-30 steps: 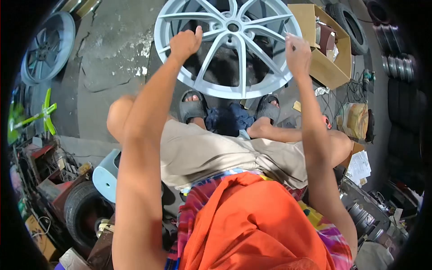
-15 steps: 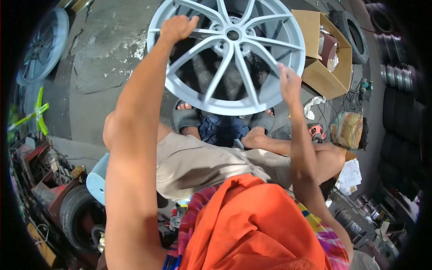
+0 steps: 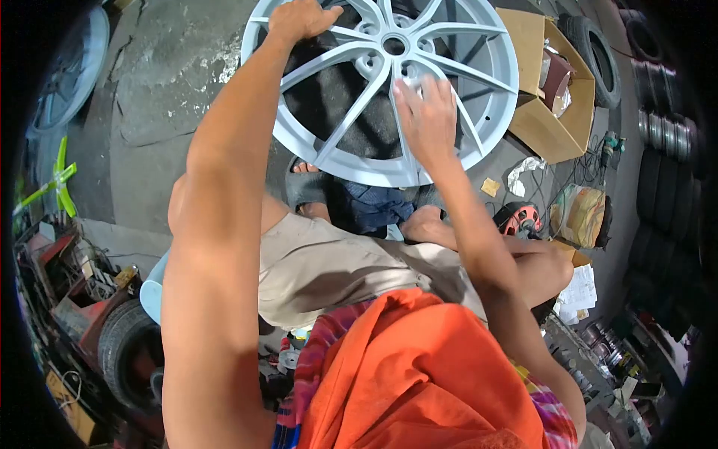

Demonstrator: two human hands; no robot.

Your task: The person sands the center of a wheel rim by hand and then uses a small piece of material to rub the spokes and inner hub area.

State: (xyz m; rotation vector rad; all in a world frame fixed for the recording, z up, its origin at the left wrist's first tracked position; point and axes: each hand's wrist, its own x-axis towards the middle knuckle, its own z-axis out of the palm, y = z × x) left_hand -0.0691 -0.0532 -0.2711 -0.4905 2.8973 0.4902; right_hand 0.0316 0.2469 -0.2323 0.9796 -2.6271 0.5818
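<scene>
A pale grey-blue alloy wheel rim (image 3: pixel 357 171) with paired spokes stands in front of my feet, its face turned up toward me. My left hand (image 3: pixel 298 20) is closed around a spoke near the rim's upper left edge, the thumb pointing right. Over the lower spokes, just below the centre hole, is my right hand (image 3: pixel 430 120), fingers apart and slightly blurred, fingertips right at a spoke. Dark blue cloth (image 3: pixel 378 207) lies between my sandalled feet under the rim's lower edge.
An open cardboard box (image 3: pixel 557 127) sits right of the rim, with a tyre (image 3: pixel 592 60) behind it. A red-and-black tool (image 3: pixel 521 218) and cables lie near my right knee. Another wheel (image 3: pixel 71 71) stands far left, above a bright green cross-shaped stand (image 3: pixel 60 178). A tyre (image 3: pixel 123 355) rests lower left.
My right hand has left the rim's right edge and moved left onto the lower spokes. The rim has turned and shifted slightly up and right, with my left hand still on it.
</scene>
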